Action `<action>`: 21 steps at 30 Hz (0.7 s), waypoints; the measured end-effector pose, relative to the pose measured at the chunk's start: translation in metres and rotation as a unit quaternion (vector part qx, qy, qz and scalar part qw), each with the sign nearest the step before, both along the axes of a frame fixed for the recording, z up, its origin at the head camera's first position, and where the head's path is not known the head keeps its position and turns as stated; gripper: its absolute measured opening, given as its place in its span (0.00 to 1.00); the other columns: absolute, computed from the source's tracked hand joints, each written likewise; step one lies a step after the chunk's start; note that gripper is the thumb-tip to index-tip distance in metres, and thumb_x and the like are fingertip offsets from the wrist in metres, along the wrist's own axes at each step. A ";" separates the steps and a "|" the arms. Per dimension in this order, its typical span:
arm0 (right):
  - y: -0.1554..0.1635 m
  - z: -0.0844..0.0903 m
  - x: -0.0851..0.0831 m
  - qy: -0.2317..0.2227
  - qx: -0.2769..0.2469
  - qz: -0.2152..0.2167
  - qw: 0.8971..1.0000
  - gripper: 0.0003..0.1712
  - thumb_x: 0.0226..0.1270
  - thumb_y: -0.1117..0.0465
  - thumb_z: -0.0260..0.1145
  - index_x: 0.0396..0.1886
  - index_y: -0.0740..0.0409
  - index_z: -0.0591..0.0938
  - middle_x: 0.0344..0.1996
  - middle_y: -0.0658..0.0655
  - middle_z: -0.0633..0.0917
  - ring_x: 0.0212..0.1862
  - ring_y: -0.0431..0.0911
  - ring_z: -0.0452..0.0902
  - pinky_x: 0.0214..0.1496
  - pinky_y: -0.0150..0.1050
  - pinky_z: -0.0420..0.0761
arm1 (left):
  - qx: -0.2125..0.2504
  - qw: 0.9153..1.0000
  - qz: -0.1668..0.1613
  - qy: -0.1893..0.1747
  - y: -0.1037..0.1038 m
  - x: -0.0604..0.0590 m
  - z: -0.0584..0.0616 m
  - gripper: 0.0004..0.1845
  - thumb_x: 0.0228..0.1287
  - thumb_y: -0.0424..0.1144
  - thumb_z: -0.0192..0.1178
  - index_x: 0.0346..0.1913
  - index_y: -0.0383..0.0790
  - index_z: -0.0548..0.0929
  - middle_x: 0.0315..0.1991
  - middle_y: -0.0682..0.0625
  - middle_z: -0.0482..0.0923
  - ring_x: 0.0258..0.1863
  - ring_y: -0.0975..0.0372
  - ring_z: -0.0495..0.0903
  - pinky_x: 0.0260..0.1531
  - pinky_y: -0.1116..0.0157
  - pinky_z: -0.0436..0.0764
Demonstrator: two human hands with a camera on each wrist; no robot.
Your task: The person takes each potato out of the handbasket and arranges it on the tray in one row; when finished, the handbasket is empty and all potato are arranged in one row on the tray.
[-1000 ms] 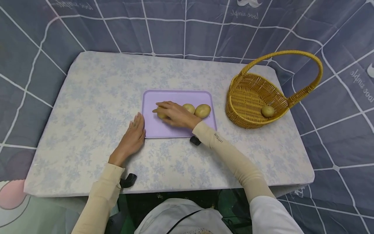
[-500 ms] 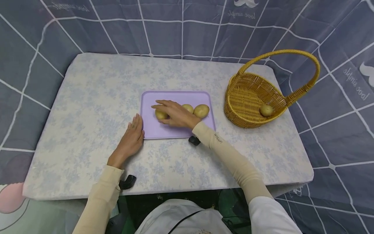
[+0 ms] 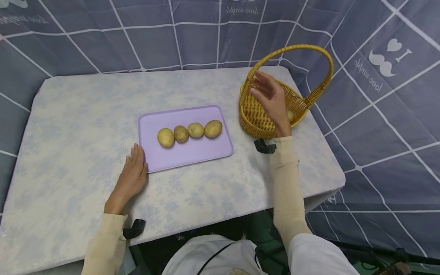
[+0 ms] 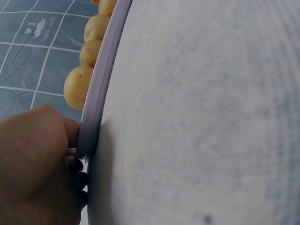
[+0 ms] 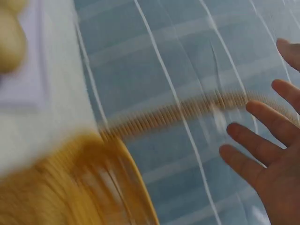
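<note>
Several potatoes (image 3: 196, 130) lie in a row across a lilac tray (image 3: 185, 158). My left hand (image 3: 132, 175) rests along the tray's left edge with straight fingers. In the left wrist view its thumb touches the tray rim (image 4: 96, 101), and part of the potato row shows beyond. My right hand (image 3: 273, 101) is over a yellow wicker basket (image 3: 249, 120), below the arched handle, its fingers spread and holding nothing. The right wrist view also shows those fingers (image 5: 267, 119) apart and bare. One potato (image 3: 290, 115) sits in the basket, partly hidden behind my hand.
The basket's tall handle (image 3: 328, 76) arches over its opening at the table's right side. A pale floral cloth covers the table (image 3: 86, 126). A grey-blue curtain (image 3: 196, 42) with white lines hangs behind and to the right.
My right hand has left the leftmost potato on the tray and moved right to the basket. My left hand stays at the tray's edge. The head view has turned right.
</note>
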State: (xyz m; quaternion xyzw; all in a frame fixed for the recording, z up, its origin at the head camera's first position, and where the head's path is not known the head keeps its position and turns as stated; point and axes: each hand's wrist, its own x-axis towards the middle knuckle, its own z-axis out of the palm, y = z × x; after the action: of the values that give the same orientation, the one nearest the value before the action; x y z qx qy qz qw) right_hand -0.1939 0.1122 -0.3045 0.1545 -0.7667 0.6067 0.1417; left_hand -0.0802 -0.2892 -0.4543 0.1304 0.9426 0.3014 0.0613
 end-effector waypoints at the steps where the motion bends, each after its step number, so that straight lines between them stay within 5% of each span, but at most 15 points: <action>1: 0.013 0.001 -0.005 -0.001 -0.002 -0.020 1.000 0.27 0.55 0.68 0.63 0.57 0.63 0.71 0.56 0.59 0.72 0.58 0.50 0.67 0.61 0.47 0.64 | 0.002 1.000 0.000 0.001 0.000 0.001 0.001 0.30 0.70 0.37 0.34 0.66 0.29 0.35 0.68 0.38 0.28 0.67 0.49 0.30 0.64 0.53 0.33; 6: 0.080 -0.015 -0.039 -0.073 0.085 -0.131 0.985 0.28 0.56 0.56 0.64 0.59 0.48 0.71 0.58 0.54 0.70 0.60 0.50 0.65 0.62 0.46 0.62 | 0.013 1.000 -0.004 0.008 0.002 0.003 0.003 0.30 0.69 0.36 0.35 0.66 0.28 0.35 0.68 0.36 0.28 0.67 0.48 0.30 0.64 0.51 0.32; 10: 0.118 -0.040 -0.052 -0.188 0.192 -0.180 0.946 0.31 0.57 0.49 0.62 0.61 0.48 0.68 0.60 0.58 0.68 0.60 0.53 0.63 0.60 0.45 0.65 | 0.017 1.000 -0.006 0.007 0.004 0.005 0.004 0.30 0.69 0.35 0.35 0.66 0.29 0.35 0.67 0.36 0.28 0.67 0.48 0.30 0.64 0.50 0.32; 17: 0.134 -0.066 -0.054 -0.333 0.300 -0.142 0.883 0.34 0.59 0.51 0.60 0.64 0.58 0.63 0.59 0.64 0.68 0.57 0.57 0.65 0.56 0.50 0.67 | 0.011 1.000 -0.004 0.012 0.003 0.005 0.002 0.30 0.69 0.35 0.35 0.66 0.29 0.35 0.67 0.37 0.27 0.67 0.48 0.30 0.63 0.50 0.32; 21: 0.134 -0.068 -0.053 -0.372 0.354 -0.106 0.851 0.33 0.59 0.55 0.61 0.63 0.61 0.64 0.59 0.64 0.67 0.56 0.57 0.65 0.54 0.49 0.69 | 0.015 1.000 -0.006 0.013 0.006 0.004 0.000 0.30 0.69 0.35 0.34 0.66 0.28 0.34 0.67 0.37 0.26 0.66 0.49 0.29 0.63 0.51 0.31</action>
State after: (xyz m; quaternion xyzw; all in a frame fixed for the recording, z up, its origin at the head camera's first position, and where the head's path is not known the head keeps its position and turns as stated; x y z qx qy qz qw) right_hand -0.2470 0.2461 -0.3723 -0.1256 -0.9369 0.2873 -0.1549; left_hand -0.0762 -0.2830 -0.4546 0.1411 0.9380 0.3130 0.0489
